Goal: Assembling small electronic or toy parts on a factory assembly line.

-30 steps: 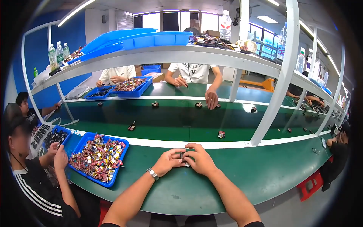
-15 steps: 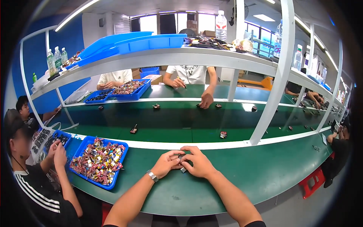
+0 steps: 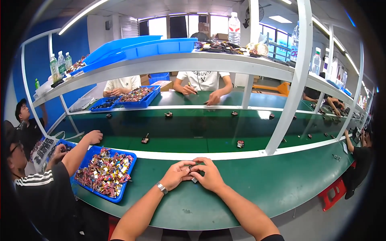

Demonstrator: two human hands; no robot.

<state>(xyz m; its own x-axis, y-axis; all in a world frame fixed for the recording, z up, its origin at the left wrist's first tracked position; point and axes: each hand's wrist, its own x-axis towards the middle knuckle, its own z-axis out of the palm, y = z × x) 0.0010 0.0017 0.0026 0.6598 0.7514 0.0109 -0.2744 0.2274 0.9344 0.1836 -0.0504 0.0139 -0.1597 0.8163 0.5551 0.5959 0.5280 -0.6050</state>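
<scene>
Both of my hands meet over the green workbench point(image 3: 281, 180) in front of me. My left hand point(image 3: 178, 175), with a metal watch point(image 3: 161, 187) on its wrist, and my right hand point(image 3: 208, 175) pinch one small dark part point(image 3: 194, 170) between their fingertips. Most of the part is hidden by my fingers. To my left stands a blue tray point(image 3: 122, 185) holding several small colourful parts.
A green conveyor belt point(image 3: 193, 132) runs behind the bench and carries several small dark parts point(image 3: 240, 143). A white shelf frame point(image 3: 283, 112) rises over it with blue bins and bottles. A person on my left reaches an arm point(image 3: 80, 150) to the belt; others sit across.
My hands stay together on the small part. The person on my left has stretched an arm out to the belt. The parts on the belt have shifted along.
</scene>
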